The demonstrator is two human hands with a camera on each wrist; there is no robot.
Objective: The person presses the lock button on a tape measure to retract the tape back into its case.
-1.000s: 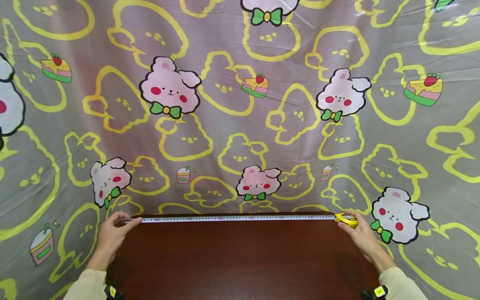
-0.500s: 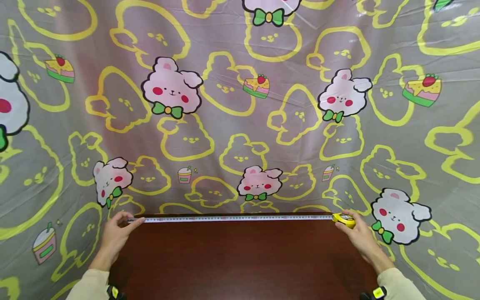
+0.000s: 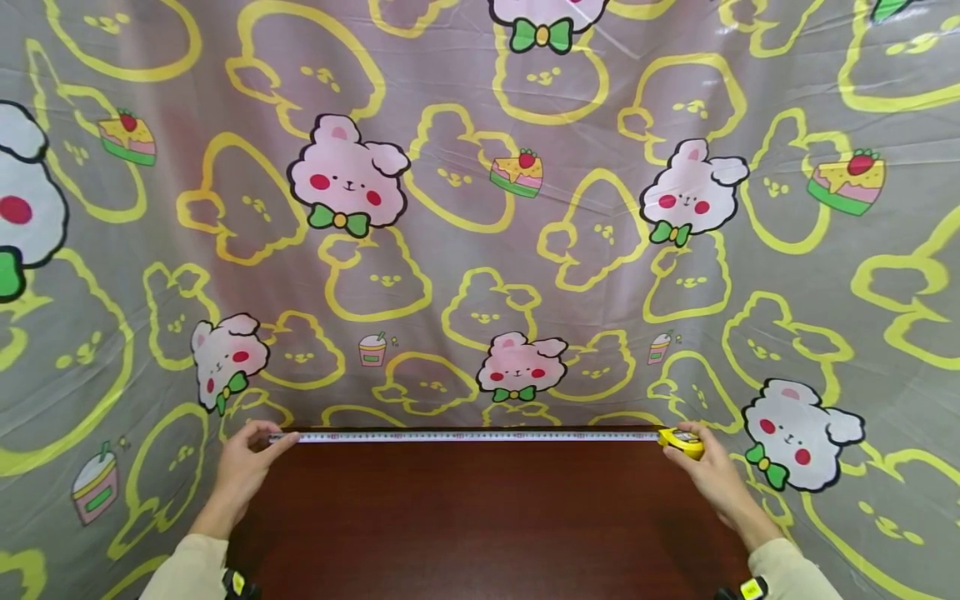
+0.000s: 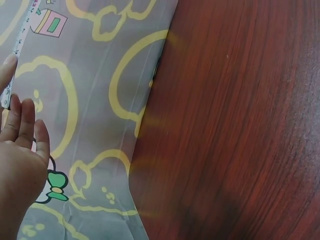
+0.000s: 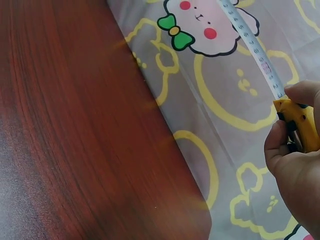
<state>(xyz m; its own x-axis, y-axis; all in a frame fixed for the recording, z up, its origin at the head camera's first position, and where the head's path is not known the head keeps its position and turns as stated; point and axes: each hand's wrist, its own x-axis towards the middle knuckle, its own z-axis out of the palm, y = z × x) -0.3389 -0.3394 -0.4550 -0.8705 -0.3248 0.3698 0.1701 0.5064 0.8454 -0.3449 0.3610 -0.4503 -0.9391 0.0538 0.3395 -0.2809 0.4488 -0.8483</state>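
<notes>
A white measuring blade [image 3: 480,437] runs straight between my two hands, drawn out of a yellow tape measure [image 3: 686,443]. My left hand [image 3: 246,465] pinches the blade's free end between thumb and fingers. In the left wrist view that end of the blade [image 4: 7,95] shows between thumb and fingertips at the left edge. Over on the right, my right hand [image 3: 712,471] grips the yellow case, its thumb near the mouth where the blade comes out. The right wrist view shows the case [image 5: 302,122] partly covered by the fingers and cut off by the frame's edge.
Below the blade lies a dark reddish-brown wooden table [image 3: 480,517]. A grey curtain [image 3: 450,250] printed with rabbits and yellow outlines hangs behind it and wraps both sides, close to each hand.
Both hands have drawn slightly closer together, the left moving right and the right moving left. The visible blade between them is a little shorter. Both grips stay the same.
</notes>
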